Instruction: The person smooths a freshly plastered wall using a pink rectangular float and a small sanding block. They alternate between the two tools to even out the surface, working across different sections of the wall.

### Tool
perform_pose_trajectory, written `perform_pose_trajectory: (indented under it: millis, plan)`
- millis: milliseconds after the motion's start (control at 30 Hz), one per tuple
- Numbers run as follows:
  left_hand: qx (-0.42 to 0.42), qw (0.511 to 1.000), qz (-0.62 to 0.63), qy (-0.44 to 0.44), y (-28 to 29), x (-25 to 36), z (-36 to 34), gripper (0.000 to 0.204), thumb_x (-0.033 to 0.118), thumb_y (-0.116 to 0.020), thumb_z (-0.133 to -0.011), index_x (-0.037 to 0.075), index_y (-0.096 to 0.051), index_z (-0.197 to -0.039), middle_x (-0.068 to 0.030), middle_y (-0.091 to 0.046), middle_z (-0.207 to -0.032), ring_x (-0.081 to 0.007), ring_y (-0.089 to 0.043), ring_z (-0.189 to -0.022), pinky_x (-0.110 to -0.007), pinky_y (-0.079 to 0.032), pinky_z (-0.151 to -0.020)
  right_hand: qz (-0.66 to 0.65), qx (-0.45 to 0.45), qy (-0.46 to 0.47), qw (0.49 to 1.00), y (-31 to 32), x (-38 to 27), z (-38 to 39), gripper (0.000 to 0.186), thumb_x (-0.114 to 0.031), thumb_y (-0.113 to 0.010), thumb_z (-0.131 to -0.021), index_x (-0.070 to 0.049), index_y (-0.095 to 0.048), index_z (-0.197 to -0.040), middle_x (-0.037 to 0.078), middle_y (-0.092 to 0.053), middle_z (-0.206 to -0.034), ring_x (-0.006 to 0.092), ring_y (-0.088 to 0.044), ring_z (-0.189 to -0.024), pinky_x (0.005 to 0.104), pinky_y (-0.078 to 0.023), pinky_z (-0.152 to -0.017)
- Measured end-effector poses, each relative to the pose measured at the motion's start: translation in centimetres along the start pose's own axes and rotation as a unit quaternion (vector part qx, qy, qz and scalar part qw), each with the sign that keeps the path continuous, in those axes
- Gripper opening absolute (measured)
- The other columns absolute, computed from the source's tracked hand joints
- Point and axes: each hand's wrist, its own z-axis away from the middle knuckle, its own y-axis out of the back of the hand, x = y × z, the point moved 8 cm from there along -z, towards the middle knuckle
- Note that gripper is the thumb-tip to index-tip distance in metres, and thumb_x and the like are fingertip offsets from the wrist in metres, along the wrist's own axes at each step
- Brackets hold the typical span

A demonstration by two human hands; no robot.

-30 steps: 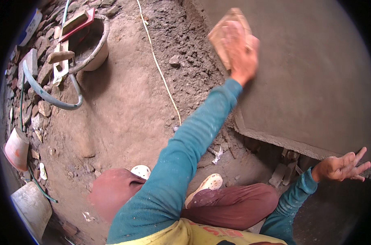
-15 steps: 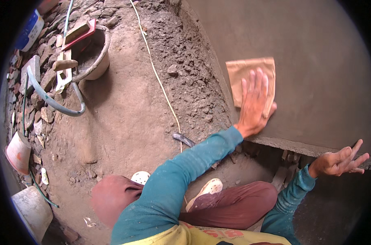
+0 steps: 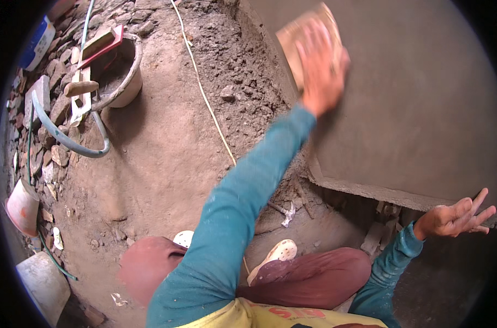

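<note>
A brown folded paper-like pad (image 3: 289, 46) lies on the smooth grey mortar surface (image 3: 407, 104), near its rough left edge. My left hand (image 3: 322, 74) presses flat over it with the thumb at its right side, holding it; the fingers are blurred by motion. Lower right, my right hand (image 3: 453, 218) is open, fingers apart and palm turned up, at the front lip of the surface, with nothing visible in it. A claw hammer (image 3: 288, 213) lies on the ground below my left forearm, which partly hides its handle.
At upper left, a bucket (image 3: 128, 90) carries trowels (image 3: 81, 87) across its top, beside a bent hose (image 3: 68, 139) and broken stones (image 3: 60, 156). Two pale containers (image 3: 24, 205) (image 3: 43, 284) stand lower left. A white cord (image 3: 202, 87) runs along the ground. My crossed legs are below.
Since half a second ago my left hand and the pad have moved up the surface, back near where they were a second ago, and the pad is tilted again. My right hand has barely moved.
</note>
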Motion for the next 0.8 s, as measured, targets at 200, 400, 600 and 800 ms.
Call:
perform_pose_trajectory:
  millis: [200, 400, 600, 800]
  plan:
    - [-0.062, 0.996, 0.056, -0.015, -2.1, 5.2, 9.1, 0.085, 0.032, -0.058, -0.106, -0.005, -0.017, -0.17, -0.0301, -0.012, -0.178, -0.0476, -0.006, -0.166, -0.062, 0.001, -0.132, 0.005, -0.021, -0.026, 0.999, 0.4, 0.5, 0.5, 0.055, -0.028, -0.04, -0.117, 0.0, -0.073, -0.083, 0.013, -0.077, -0.133, 0.0314, -0.042, -0.157, 0.0549, -0.002, -0.136]
    - [-0.004, 0.996, 0.074, 0.043, 1.2, -1.1, -5.5, 0.081, 0.041, -0.051, -0.112, -0.002, -0.017, -0.171, -0.0259, -0.014, -0.179, -0.0421, -0.01, -0.167, -0.06, -0.003, -0.133, -0.003, -0.013, -0.033, 0.999, 0.2, -0.4, -0.4, 0.049, -0.023, -0.041, -0.113, -0.005, -0.068, -0.077, 0.017, -0.077, -0.13, 0.0371, -0.048, -0.152, 0.0659, -0.002, -0.133]
    - [-0.051, 0.997, 0.022, -0.056, -1.7, 4.6, 5.7, 0.077, 0.035, -0.045, -0.114, -0.004, -0.013, -0.171, -0.0263, -0.01, -0.18, -0.041, -0.005, -0.167, -0.055, 0.002, -0.134, -0.004, 0.002, -0.027, 1.0, 0.1, 0.3, -0.2, 0.05, -0.024, -0.04, -0.114, -0.007, -0.066, -0.074, 0.019, -0.076, -0.132, 0.0381, -0.047, -0.153, 0.0651, -0.002, -0.134]
    - [-0.014, 0.995, 0.065, 0.079, 1.1, -0.8, -8.4, 0.083, 0.037, -0.054, -0.11, -0.004, -0.017, -0.171, -0.027, -0.017, -0.178, -0.0431, -0.01, -0.166, -0.059, 0.0, -0.134, -0.008, 0.0, -0.036, 0.999, -0.5, -0.8, -0.7, 0.049, -0.023, -0.04, -0.115, -0.006, -0.066, -0.078, 0.018, -0.076, -0.133, 0.0378, -0.048, -0.152, 0.0632, -0.003, -0.134]
